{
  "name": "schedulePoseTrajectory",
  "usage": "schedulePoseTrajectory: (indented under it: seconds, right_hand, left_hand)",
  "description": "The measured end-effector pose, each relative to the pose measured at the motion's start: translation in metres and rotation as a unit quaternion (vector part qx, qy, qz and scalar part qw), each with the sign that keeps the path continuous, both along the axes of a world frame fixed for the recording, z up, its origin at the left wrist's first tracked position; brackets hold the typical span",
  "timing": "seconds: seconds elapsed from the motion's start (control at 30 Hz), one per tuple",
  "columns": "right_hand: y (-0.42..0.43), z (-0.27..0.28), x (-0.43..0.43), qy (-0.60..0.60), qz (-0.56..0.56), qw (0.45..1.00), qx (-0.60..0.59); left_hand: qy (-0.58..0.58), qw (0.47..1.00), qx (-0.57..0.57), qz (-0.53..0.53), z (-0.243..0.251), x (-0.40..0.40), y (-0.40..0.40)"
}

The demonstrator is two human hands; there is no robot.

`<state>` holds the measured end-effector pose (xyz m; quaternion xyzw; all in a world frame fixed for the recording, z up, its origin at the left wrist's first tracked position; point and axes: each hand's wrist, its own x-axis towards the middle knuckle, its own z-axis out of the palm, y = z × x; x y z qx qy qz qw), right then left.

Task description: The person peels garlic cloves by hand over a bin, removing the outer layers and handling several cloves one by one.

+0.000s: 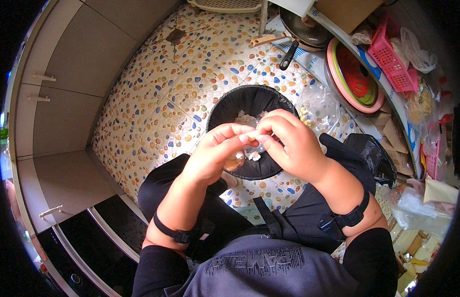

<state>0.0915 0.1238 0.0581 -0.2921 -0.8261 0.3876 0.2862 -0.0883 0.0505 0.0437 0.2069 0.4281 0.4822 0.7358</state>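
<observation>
Over a bin lined with a black bag, my left hand and my right hand meet at the fingertips. Between them they pinch a small pale yellow piece, perhaps a garlic clove; fingers cover much of it. Below my left hand's fingers is a brownish, rounded thing that I cannot identify for certain. White, papery scraps lie inside the bin. Just right of the bin, several pale clove-like pieces lie at a clear plastic bag on the floor.
Pebble-patterned floor tiles surround the bin. Grey cabinets stand at the left. A lidded pan, a round watermelon-patterned tray and a pink plastic basket are at the upper right. A black plastic bag is beside my right knee.
</observation>
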Motion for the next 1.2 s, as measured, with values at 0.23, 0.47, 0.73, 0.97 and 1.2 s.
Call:
schedulePoseTrajectory:
  seconds: [0.23, 0.47, 0.73, 0.97, 1.2]
  right_hand:
    - [0.001, 0.001, 0.002, 0.003, -0.001, 1.0, 0.0]
    - [0.0, 0.008, 0.003, 0.047, 0.011, 0.996, -0.081]
    - [0.002, -0.001, 0.007, -0.006, -0.016, 1.0, -0.026]
    - [-0.002, 0.0, 0.003, -0.01, -0.006, 1.0, 0.028]
    - [-0.002, -0.002, 0.002, -0.033, 0.03, 0.994, 0.097]
  left_hand:
    - [0.027, 0.999, 0.01, 0.022, -0.006, 0.002, 0.001]
    - [0.021, 0.998, -0.004, 0.056, -0.004, 0.001, 0.003]
    - [0.14, 0.989, 0.008, 0.046, -0.004, 0.003, 0.002]
    - [0.259, 0.961, 0.073, 0.066, -0.005, 0.009, -0.003]
    - [0.434, 0.88, 0.19, 0.045, -0.003, 0.011, -0.004]
